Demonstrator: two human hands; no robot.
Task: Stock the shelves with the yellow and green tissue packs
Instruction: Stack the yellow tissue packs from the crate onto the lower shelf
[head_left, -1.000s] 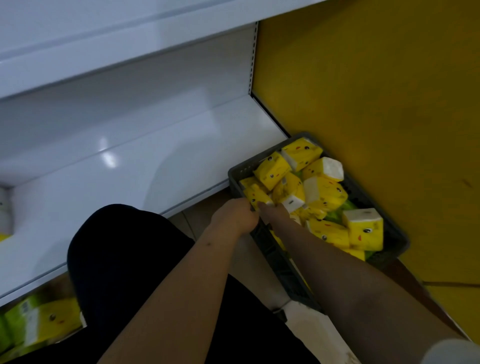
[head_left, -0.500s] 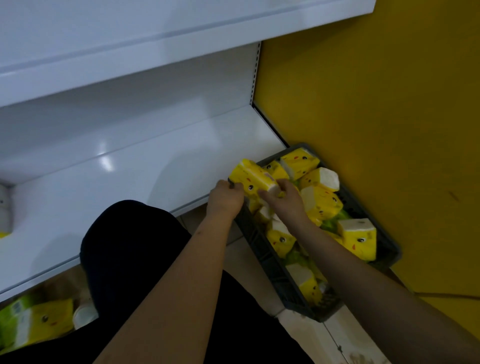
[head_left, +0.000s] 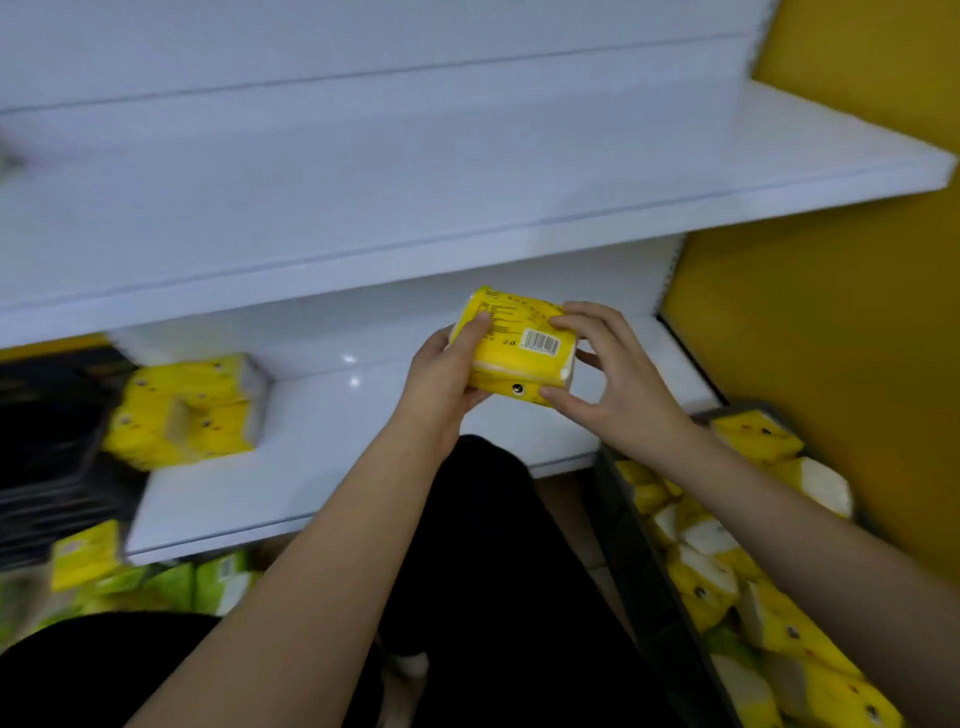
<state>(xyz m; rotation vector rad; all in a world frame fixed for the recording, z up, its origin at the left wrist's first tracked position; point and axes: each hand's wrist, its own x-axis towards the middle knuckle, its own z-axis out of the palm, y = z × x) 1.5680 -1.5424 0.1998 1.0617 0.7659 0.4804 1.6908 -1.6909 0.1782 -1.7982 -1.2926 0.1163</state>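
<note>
I hold a yellow tissue pack (head_left: 519, 348) in both hands above the middle white shelf (head_left: 363, 431), its barcode side up. My left hand (head_left: 441, 384) grips its left end, thumb on top. My right hand (head_left: 608, 374) holds its right end with fingers on top and thumb beneath. A stack of yellow packs (head_left: 192, 410) stands on the same shelf to the left. The dark crate (head_left: 639, 561) at lower right holds several more yellow packs (head_left: 727, 566), with a bit of green among them.
An upper white shelf (head_left: 467, 171) juts out above the held pack. Green and yellow packs (head_left: 171, 582) lie on the bottom level at lower left. A yellow wall (head_left: 831, 312) bounds the right side. My dark-clothed knees (head_left: 493, 545) are below the shelf edge.
Both hands lifted one yellow pack out of the crate and carried it up and left over the middle shelf. The view swung up and left, bringing the stacked packs into sight.
</note>
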